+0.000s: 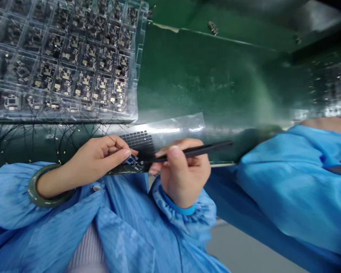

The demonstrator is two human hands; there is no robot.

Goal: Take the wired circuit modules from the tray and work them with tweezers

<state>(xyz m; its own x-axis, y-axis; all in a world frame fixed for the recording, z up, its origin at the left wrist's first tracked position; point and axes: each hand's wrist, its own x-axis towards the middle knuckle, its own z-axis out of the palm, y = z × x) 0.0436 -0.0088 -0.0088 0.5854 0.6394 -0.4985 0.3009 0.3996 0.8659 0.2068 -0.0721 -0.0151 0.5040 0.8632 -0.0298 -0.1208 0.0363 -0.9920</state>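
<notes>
My left hand (102, 157) pinches a small circuit board (135, 163) by its left end, between thumb and fingers. In my right hand (184, 170) are black tweezers (199, 150), their tip pointing left at the board's right end. Whether the tip touches the board, I cannot tell. Just behind the board lies a clear plastic sheet (176, 123) with rows of small black rectangular pieces (138, 139) on its left part. A thin dark wire runs near my left fingers.
A clear compartment tray (138, 72) full of circuit boards stands at the back left. Thin black wires (65, 132) with small connectors hang along its front. A co-worker's blue sleeve (295, 163) reaches in from the right. A small metal part (212, 28) lies on the green table (193, 72).
</notes>
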